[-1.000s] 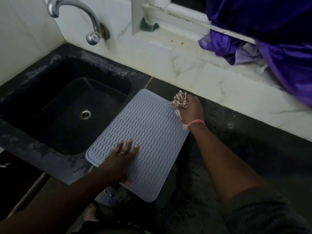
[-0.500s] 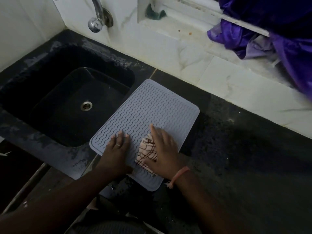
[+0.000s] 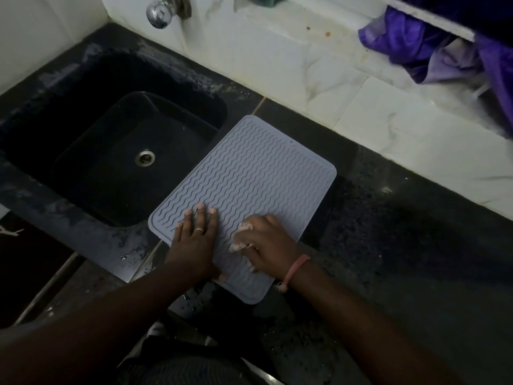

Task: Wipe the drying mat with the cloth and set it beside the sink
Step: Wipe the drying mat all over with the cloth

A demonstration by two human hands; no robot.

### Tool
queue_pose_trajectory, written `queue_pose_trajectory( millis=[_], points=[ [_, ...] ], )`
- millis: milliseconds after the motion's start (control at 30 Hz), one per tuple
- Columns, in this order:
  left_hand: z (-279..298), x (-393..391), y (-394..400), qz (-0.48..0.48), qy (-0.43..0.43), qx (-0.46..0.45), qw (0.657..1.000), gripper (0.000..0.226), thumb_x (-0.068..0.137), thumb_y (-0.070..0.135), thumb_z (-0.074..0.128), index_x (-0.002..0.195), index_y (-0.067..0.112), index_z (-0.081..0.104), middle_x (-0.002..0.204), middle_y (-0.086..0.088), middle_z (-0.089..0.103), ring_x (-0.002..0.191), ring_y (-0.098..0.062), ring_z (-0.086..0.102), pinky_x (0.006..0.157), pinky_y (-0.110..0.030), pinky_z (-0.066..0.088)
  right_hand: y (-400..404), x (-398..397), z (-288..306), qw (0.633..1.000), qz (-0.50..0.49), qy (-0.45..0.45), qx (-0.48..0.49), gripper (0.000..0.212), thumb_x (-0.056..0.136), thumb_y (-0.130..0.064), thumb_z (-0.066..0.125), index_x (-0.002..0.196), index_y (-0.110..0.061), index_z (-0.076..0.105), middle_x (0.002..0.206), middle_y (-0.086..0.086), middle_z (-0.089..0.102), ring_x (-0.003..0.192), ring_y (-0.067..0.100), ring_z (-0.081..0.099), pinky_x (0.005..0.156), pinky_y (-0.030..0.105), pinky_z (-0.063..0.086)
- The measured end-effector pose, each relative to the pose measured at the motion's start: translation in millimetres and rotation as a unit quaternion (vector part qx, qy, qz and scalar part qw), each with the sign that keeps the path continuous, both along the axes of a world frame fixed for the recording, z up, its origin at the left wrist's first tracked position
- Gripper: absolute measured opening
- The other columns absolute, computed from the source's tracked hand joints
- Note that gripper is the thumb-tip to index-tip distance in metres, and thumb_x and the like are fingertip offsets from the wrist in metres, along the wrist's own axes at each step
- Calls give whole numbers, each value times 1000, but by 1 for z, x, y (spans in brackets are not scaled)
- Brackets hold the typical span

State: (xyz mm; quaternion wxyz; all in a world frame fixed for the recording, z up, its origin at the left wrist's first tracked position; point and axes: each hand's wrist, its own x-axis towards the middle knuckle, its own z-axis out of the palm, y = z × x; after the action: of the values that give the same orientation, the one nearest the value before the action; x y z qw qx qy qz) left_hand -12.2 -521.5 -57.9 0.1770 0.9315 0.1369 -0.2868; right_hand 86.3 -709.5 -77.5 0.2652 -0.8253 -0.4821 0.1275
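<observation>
Head view shows the drying mat (image 3: 249,190) on the desk (image 3: 388,245) beside the sink (image 3: 125,162), long axis running away up-right from the right hand (image 3: 266,240), which clutches the cloth (image 3: 241,237); the left hand (image 3: 195,232) presses flat.

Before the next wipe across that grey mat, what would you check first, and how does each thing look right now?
1. Drying mat lies flat on the counter: ok, though its left edge overhangs the sink.
2. Left hand steadies the mat, fingers flat on it: ok.
3. Right hand grips the cloth, bunched under the fingers: ok.
4. Cloth touches the mat's surface: ok.
5. Far part of the mat free of objects for the stroke: ok.
6. Mat already clean or dry: cannot tell, the light is dim.
</observation>
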Motion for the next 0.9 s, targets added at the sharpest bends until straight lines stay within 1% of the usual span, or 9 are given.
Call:
queue_pose_trajectory(
  millis=[133,267,433,533,600,667,800,833,900],
  points=[
    [1,1,0,-5,16,-5,1000,147,73,55,82,150,21,-39,155,-13,-46,144,-39,-38,124,-53,-8,-13,66,5,991,-115,66,-4,9,90,-27,75,99,-25,78,111,-3,55,109,22,44,89,33,38],
    [2,1,0,-6,23,-4,1000,149,73,52,84,150,20,-39,153,-12,-48,143,-38,-39,124,-53,-9,-10,115,5,986,-161,44,-25,18,86,-26,80,103,-22,79,113,6,56,110,30,47,93,31,35],
    [7,3,0,-6,24,-7,1000,146,74,53,83,150,20,-38,155,-13,-46,143,-38,-38,124,-52,-10,-13,144,-8,956,-291,29,6,25,88,-26,74,112,-18,75,116,9,58,109,35,57,99,46,49],
    [7,3,-1,4,28,-6,1000,148,72,55,83,151,21,-36,157,-13,-43,145,-38,-36,124,-54,-8,-5,143,5,939,-339,55,11,24,91,-24,72,113,-14,74,118,11,60,106,26,61,102,39,49],
    [8,6,-5,22,14,-9,1000,149,69,59,84,154,21,-33,158,-12,-42,145,-38,-35,122,-53,-8,0,116,25,940,-320,106,53,22,93,-30,71,112,-18,72,115,2,58,101,13,61,96,35,52],
    [11,19,-11,28,-23,-9,999,148,68,61,83,156,20,-28,160,-10,-38,147,-37,-33,122,-51,-8,5,71,34,959,-250,115,61,27,95,-41,66,119,-28,67,124,-4,51,112,9,55,97,32,50],
    [12,59,-12,-39,-41,0,998,150,66,59,86,156,19,-28,162,-10,-35,149,-37,-30,122,-51,-9,10,4,8,985,-133,-22,-106,54,92,-60,51,143,-44,44,164,-2,21,152,31,14,114,55,24],
    [12,66,-11,-55,-25,4,998,154,63,60,87,155,20,-30,160,-9,-39,147,-36,-33,120,-50,-12,8,5,2,984,-131,-37,-111,52,93,-57,48,143,-44,44,165,-1,22,153,34,12,114,58,23],
    [9,74,-9,-70,12,12,997,163,57,60,90,152,20,-36,155,-7,-46,143,-35,-39,117,-50,-16,2,18,-3,989,-104,-61,-86,42,96,-50,44,135,-39,55,157,5,38,146,39,28,111,59,35]
  ],
)
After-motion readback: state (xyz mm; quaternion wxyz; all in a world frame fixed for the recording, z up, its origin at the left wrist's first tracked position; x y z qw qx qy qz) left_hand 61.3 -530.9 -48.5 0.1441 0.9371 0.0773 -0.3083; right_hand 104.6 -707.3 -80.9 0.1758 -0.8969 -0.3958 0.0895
